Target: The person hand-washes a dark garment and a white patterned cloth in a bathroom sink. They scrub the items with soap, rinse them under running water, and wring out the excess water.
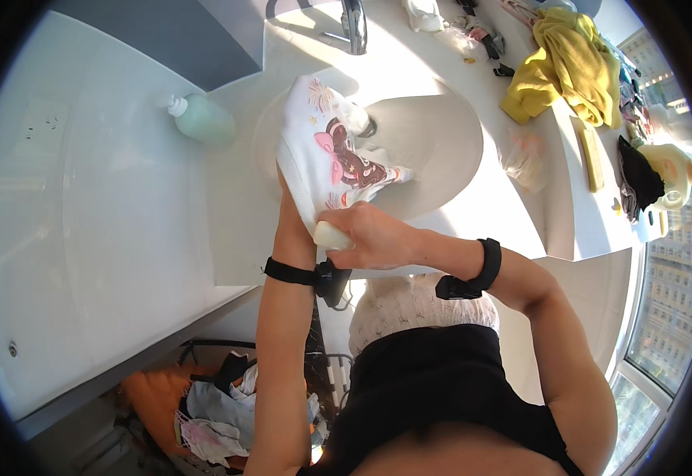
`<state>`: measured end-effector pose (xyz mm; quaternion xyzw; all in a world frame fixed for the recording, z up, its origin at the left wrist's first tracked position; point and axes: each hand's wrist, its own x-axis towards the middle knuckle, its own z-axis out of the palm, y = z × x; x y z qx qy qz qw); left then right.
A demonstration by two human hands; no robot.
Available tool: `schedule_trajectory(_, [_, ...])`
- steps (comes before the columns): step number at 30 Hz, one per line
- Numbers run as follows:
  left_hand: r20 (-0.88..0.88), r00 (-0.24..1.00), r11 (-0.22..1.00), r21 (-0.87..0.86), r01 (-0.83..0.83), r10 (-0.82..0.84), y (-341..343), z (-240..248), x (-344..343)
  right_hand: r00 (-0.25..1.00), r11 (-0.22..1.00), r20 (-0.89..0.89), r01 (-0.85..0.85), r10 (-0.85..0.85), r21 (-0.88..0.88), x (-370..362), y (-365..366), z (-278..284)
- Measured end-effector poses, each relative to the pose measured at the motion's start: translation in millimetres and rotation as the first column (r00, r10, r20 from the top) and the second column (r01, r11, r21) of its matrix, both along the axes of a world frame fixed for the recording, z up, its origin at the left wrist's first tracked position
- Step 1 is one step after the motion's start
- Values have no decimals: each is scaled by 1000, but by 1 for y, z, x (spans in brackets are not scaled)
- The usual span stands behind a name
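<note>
A white garment (pixel 302 151) with a brown and pink cartoon print is draped over my left hand, above a white oval washbasin (pixel 441 151). My left forearm (pixel 289 226) runs up beneath the cloth, which hides the fingers. In my right hand (pixel 373 238) is a pale cream bar of soap (pixel 332 236), gripped between thumb and fingers at the garment's near edge. The lower part of the cloth hangs down into the basin.
A chrome tap (pixel 354 28) rises behind the basin. Left of it stands a pale green pump bottle (pixel 201 119). On the right ledge lie a yellow garment (pixel 568 67), a wooden bar (pixel 590 159) and a large yellowish jug (pixel 671 174). Below left, a basket holds clothes (pixel 219 408).
</note>
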<state>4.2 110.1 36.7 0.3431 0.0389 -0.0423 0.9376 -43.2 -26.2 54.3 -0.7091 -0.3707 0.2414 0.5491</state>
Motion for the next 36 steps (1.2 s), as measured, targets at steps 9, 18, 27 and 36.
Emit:
schedule_trajectory(9, [-2,979,979,21,203,-203,-13,-13,-3,836,846,245,525,-491,-96,43,-19,25])
schedule_trajectory(18, [-170,985,991,-124,-47,26,-62,11,-18,431,594,678,804,-595,11,70,30,-6])
schedule_trajectory(27, [263,959,994,56,96,-108,-51,-23,2,556,775,741,627,-377,-76,48,13,-3])
schedule_trajectory(36, [24,999,999,40,37,-38,-44,-27,-10,499,825,794,566,-346,3,41,9,-5])
